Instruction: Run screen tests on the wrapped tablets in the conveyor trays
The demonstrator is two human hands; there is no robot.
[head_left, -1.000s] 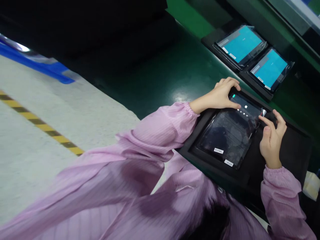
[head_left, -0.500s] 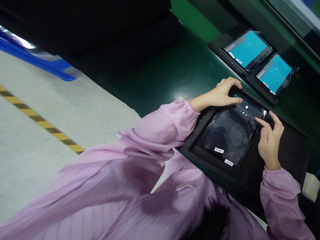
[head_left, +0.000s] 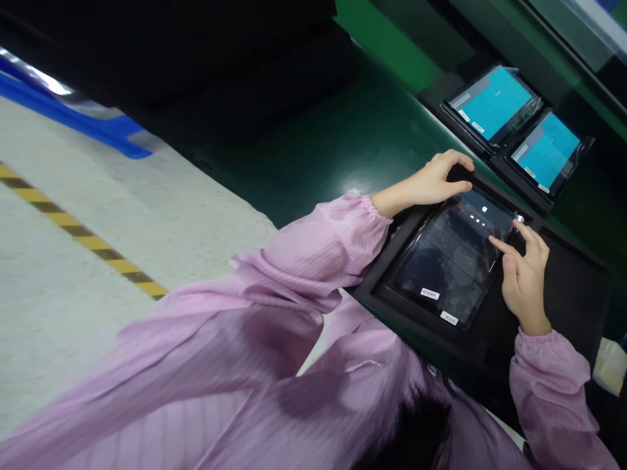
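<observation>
The left hand (head_left: 434,184) rests curled over the far corner of the tablet (head_left: 453,258), its fingers (head_left: 453,160) bent and narrow, pressing on the edge rather than closed around anything. Under and between both sets of fingers the tablet lies flat in a black tray (head_left: 568,294) on the green worktop (head_left: 343,150); its screen is mostly dark, with a few small white marks lit near the far end and two white labels near the nearer edge. To the right, the right hand (head_left: 524,277) hovers at the tablet's right corner, forefinger stretched to the screen edge and thumb close beside it, so the fingers (head_left: 499,247) are narrow and hold nothing that can be made out; a small red and silver bit (head_left: 516,220) sits just beyond the fingertip. To do this well, the left hand would best keep the tablet steady in its seat while the right fingertip works lightly and squarely, without dragging across the glass. Well beyond the right fingers, two tablets with lit blue screens (head_left: 522,127) lie side by side in another tray.
</observation>
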